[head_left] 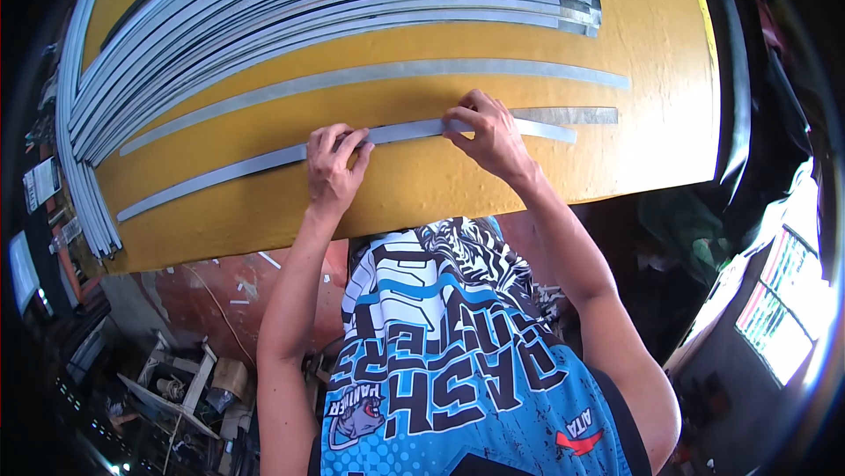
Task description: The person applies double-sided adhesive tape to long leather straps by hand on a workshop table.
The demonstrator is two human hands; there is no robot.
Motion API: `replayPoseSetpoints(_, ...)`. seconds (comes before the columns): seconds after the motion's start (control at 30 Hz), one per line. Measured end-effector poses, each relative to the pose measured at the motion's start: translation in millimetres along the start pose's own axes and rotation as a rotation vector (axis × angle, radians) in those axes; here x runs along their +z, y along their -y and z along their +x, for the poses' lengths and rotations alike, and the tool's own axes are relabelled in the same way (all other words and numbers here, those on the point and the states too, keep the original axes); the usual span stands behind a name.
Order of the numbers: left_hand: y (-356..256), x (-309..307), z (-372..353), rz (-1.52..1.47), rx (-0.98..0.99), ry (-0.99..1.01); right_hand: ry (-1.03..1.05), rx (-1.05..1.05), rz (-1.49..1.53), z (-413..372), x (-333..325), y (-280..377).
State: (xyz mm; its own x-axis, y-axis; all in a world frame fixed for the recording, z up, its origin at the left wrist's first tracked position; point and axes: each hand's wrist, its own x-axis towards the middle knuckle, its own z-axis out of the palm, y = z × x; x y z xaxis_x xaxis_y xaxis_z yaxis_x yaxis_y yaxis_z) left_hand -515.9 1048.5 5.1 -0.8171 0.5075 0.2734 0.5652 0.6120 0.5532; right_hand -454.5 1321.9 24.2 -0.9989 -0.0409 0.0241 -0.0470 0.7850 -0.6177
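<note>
A long light-grey strip (211,179) lies across the near part of the yellow table, over a darker strip (588,115) whose right end shows past it. My left hand (334,159) pinches the strips near their middle, fingers bent. Farther right, my right hand (487,135) grips them too, thumb and fingertips closed on the light strip's edge. The light strip's right end angles away from the darker one. Beyond both hands, another single grey strip (378,72) lies flat.
Many grey strips (352,1) are stacked at the far side of the yellow table (422,197). More strips (77,155) lie crosswise along its left edge. A wooden frame (180,384) and clutter stand on the floor at lower left. A window (779,309) is at right.
</note>
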Motion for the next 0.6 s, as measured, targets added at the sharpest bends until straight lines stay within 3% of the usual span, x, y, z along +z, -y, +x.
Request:
replayPoseSetpoints(0.37, -1.5, 0.1, 1.9, 0.027, 0.031, 0.004, 0.01, 0.038, -0.044, -1.1, -1.3, 6.3)
replayPoseSetpoints(0.6, -16.8, 26.1, 10.5, -0.1, 0.096, 0.131, -0.013, 0.076, -0.044, -3.7, 2.9, 6.9)
